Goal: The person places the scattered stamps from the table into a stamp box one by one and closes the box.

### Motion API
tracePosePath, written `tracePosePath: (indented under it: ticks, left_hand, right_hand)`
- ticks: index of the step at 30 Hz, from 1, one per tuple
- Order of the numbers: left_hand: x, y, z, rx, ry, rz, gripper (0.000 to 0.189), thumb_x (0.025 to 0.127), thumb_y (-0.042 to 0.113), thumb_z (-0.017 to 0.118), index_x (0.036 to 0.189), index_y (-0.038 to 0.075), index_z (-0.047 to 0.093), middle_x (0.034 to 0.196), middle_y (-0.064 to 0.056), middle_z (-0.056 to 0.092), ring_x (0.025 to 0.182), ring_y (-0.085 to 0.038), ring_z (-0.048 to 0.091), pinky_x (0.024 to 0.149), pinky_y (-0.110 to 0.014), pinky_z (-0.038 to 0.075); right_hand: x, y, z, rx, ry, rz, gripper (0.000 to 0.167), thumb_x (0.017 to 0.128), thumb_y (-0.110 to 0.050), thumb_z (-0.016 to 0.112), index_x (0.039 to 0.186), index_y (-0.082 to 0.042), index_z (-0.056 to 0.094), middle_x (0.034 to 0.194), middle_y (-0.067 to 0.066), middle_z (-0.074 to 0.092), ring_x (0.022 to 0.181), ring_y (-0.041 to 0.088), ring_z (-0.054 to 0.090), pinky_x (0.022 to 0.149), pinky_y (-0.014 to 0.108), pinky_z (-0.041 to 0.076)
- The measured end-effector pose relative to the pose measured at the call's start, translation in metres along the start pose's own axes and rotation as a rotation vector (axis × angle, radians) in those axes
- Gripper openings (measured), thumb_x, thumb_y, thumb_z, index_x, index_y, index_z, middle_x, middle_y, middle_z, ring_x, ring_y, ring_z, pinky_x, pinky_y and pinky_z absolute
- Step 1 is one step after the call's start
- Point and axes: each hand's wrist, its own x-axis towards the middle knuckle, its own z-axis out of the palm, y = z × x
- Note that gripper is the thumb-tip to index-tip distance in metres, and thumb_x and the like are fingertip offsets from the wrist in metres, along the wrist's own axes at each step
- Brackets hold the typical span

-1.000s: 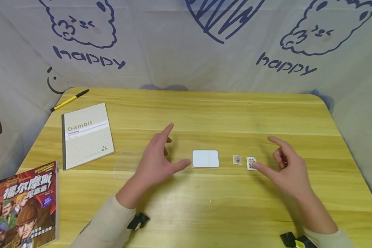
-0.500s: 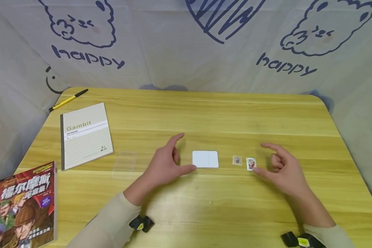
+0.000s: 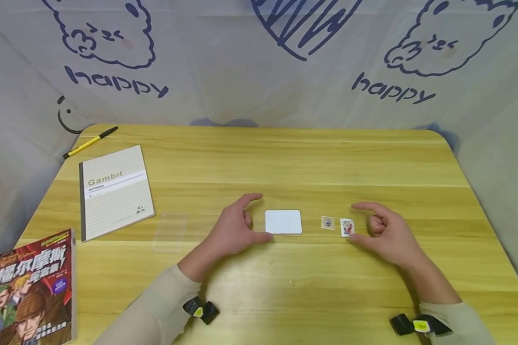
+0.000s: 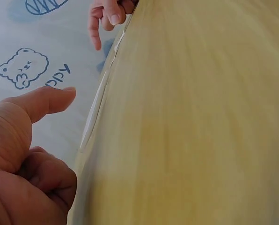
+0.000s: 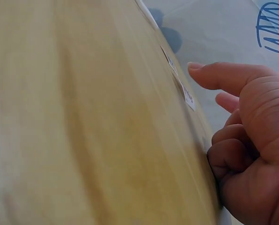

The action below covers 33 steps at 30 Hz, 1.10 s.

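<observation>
Thumb and index finger of my left hand (image 3: 235, 227) are spread apart, with nothing held between them. Its thumb tip overlaps the lower left corner of a white rounded rectangle (image 3: 283, 222), flat like a card or thin case. To the right lie two small picture pieces like stamps: a tan one (image 3: 327, 223) with a round blue motif and a white one (image 3: 347, 227) with a colourful figure. My right hand (image 3: 386, 235) has thumb and index finger apart too, its thumb tip at the white piece's lower edge. In the right wrist view, the other fingers (image 5: 233, 154) are curled.
A clear plastic sheet (image 3: 170, 232) lies left of my left hand. Farther left are a Gambit notebook (image 3: 116, 191), a yellow pen (image 3: 90, 142) and a comic-style book (image 3: 32, 287). A drawn-on cloth (image 3: 224, 72) hangs behind the wooden table (image 3: 259, 163).
My left hand has moved right and its index finger has come down towards the white rectangle. My right hand has shifted slightly left. The flat pieces keep their places while the head view drifts a little.
</observation>
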Motion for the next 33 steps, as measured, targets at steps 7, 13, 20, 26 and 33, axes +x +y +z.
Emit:
tracePosePath:
  ticks: [7, 13, 20, 26, 33]
  left_hand:
    - [0.005, -0.004, 0.005, -0.023, -0.022, -0.027, 0.088, 0.067, 0.015, 0.094, 0.143, 0.007, 0.05, 0.059, 0.004, 0.04, 0.05, -0.011, 0.035, 0.051, -0.029, 0.035]
    - [0.007, -0.006, 0.009, -0.027, -0.047, -0.031, 0.076, 0.068, 0.011, 0.093, 0.135, 0.006, 0.058, 0.06, 0.003, 0.04, 0.051, -0.011, 0.035, 0.05, -0.028, 0.033]
    - [0.008, -0.006, 0.01, -0.03, -0.059, -0.049, 0.072, 0.069, 0.01, 0.092, 0.133, 0.006, 0.06, 0.061, 0.002, 0.04, 0.051, -0.012, 0.034, 0.05, -0.029, 0.032]
    - [0.009, -0.006, 0.01, -0.008, -0.052, -0.049, 0.072, 0.069, 0.01, 0.092, 0.133, 0.004, 0.059, 0.062, 0.002, 0.041, 0.051, -0.011, 0.034, 0.05, -0.028, 0.031]
    - [0.009, -0.008, 0.012, -0.013, -0.05, -0.044, 0.069, 0.071, 0.008, 0.09, 0.132, 0.002, 0.058, 0.061, 0.002, 0.041, 0.051, -0.011, 0.035, 0.051, -0.028, 0.032]
  right_hand:
    - [0.002, -0.001, -0.001, -0.069, -0.062, 0.016, 0.051, 0.077, -0.017, 0.089, 0.122, -0.011, 0.067, 0.061, -0.004, 0.024, 0.053, 0.011, 0.026, 0.069, 0.027, 0.036]
    - [0.002, 0.001, 0.0, -0.071, -0.08, 0.04, 0.043, 0.077, -0.016, 0.089, 0.116, -0.011, 0.07, 0.06, -0.006, 0.024, 0.053, 0.009, 0.025, 0.065, 0.028, 0.036]
    - [0.002, 0.002, 0.0, -0.088, -0.08, 0.048, 0.038, 0.08, -0.018, 0.087, 0.114, -0.011, 0.071, 0.059, -0.006, 0.025, 0.053, 0.008, 0.024, 0.064, 0.028, 0.037]
    - [0.002, -0.001, 0.001, -0.103, -0.075, 0.048, 0.036, 0.081, -0.02, 0.086, 0.112, -0.011, 0.072, 0.059, -0.007, 0.025, 0.053, 0.008, 0.025, 0.065, 0.028, 0.037]
    - [0.002, -0.002, 0.001, -0.114, -0.073, 0.045, 0.035, 0.081, -0.019, 0.086, 0.111, -0.01, 0.072, 0.059, -0.008, 0.024, 0.053, 0.007, 0.024, 0.065, 0.027, 0.037]
